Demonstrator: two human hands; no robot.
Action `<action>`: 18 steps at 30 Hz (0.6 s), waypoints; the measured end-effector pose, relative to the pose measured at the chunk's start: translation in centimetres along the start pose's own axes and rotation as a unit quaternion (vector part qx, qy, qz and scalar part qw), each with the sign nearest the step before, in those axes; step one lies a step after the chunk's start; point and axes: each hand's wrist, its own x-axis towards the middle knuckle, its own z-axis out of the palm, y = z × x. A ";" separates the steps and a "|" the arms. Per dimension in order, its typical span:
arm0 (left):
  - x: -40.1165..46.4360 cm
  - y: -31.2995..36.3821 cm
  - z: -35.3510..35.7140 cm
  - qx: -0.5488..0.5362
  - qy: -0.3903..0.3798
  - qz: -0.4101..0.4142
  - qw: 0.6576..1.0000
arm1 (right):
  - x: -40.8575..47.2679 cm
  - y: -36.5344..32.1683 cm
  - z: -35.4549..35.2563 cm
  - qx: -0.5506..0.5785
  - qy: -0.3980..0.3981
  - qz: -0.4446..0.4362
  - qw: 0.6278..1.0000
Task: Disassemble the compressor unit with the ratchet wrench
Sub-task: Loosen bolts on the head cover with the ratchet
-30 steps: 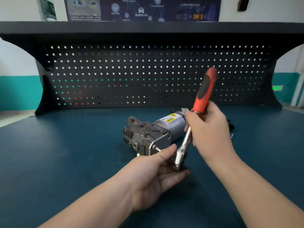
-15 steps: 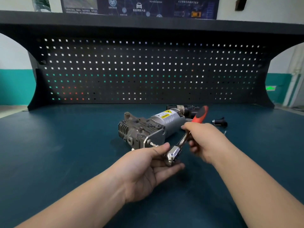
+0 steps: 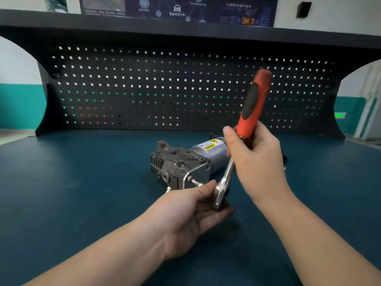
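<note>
The compressor unit [image 3: 185, 162] lies on its side on the dark blue desk [image 3: 72, 193], its finned grey end toward the left and its silver motor can with the yellow warning label running back to the right, in front of the black pegboard [image 3: 165, 89]. Just in front of the compressor unit, the ratchet wrench [image 3: 239, 145] now stands steeply up, its red and black handle swung high above the compressor unit, where half a second ago it lay low and nearly flat beside the motor can. The right hand [image 3: 255, 159] grips the wrench where the red handle meets the chrome shank, fingers wrapped round it. The left hand [image 3: 193, 213] stays at the near side of the compressor unit, thumb and fingers curled round the chrome ratchet head, steadying it as before. A bolt [image 3: 194, 181] sticks out of the compressor unit's bracket toward the left thumb, with a second shiny stud just below it; whether the socket sits on either one I cannot tell, since the fingers cover it. Behind the right hand, a small dark part on the desk is mostly hidden.
</note>
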 end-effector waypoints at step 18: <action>0.0 0.0 0.0 0.000 0.007 0.006 1.000 | -0.6 -1.1 -0.1 0.092 -0.103 -0.077 0.987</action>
